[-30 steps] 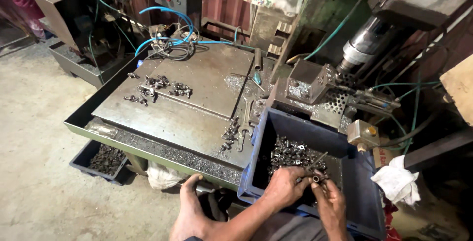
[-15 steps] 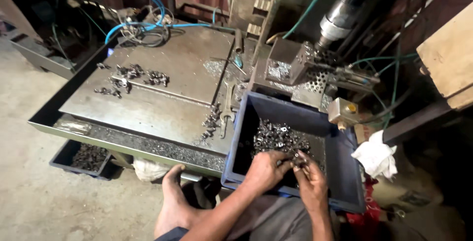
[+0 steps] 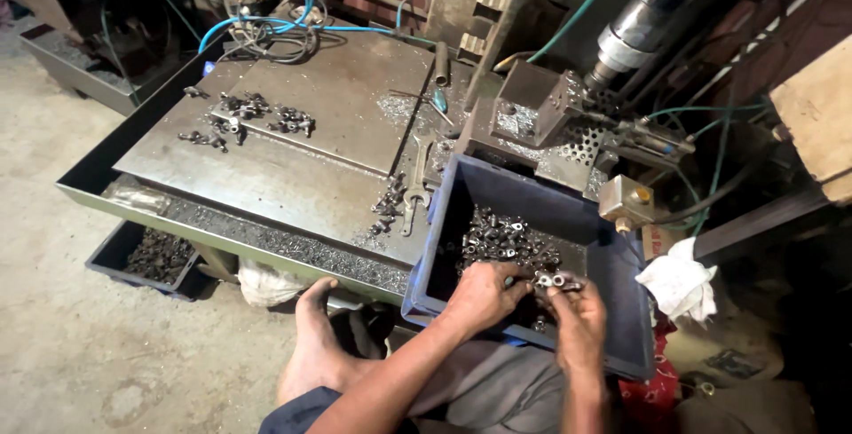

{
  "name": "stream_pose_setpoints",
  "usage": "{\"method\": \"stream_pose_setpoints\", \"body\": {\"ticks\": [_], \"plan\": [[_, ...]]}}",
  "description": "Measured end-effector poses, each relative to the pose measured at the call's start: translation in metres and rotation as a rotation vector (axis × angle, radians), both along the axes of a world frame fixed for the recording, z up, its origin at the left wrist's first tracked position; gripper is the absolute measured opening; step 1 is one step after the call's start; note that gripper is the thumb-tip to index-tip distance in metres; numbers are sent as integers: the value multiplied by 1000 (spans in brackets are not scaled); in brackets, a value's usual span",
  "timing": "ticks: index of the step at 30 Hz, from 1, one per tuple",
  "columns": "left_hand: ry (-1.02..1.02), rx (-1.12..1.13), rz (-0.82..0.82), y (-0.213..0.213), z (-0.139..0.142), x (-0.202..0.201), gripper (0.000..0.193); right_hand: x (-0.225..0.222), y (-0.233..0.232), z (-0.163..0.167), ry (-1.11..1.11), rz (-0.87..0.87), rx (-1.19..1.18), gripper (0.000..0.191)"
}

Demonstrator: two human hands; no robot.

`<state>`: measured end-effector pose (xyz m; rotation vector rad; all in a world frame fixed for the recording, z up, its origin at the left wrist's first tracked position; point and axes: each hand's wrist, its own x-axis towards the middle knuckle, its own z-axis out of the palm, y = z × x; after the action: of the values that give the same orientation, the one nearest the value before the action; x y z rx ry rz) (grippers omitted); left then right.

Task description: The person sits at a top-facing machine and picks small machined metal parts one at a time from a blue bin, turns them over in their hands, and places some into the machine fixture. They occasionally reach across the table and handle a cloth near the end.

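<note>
Both hands are reaching into a blue plastic bin sitting at the bench edge. The left hand is lying curled over the heap of small metal parts inside, fingers bent down among them. The right hand is pinching a few of those parts between thumb and fingertips just above the heap. A wrench is lying on the bench beside the bin
</note>
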<state>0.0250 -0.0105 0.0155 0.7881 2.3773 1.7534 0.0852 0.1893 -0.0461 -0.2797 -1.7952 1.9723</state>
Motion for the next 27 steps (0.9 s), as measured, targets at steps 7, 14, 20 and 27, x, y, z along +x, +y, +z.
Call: {"method": "stream_pose_setpoints", "body": {"ticks": [7, 14, 20, 27], "plan": [[24, 108, 28, 3, -6, 1, 26, -9, 6, 0, -55, -10, -18, 19], [-37, 102, 82, 24, -20, -11, 31, -10, 20, -11, 53, 21, -74, 25], [-129, -33, 96, 48, -7, -62, 34, -3, 31, -20, -41, 53, -80, 31], [535, -223, 84, 95, 97, -150, 23, 2, 35, -9, -29, 76, -75, 23]]}}
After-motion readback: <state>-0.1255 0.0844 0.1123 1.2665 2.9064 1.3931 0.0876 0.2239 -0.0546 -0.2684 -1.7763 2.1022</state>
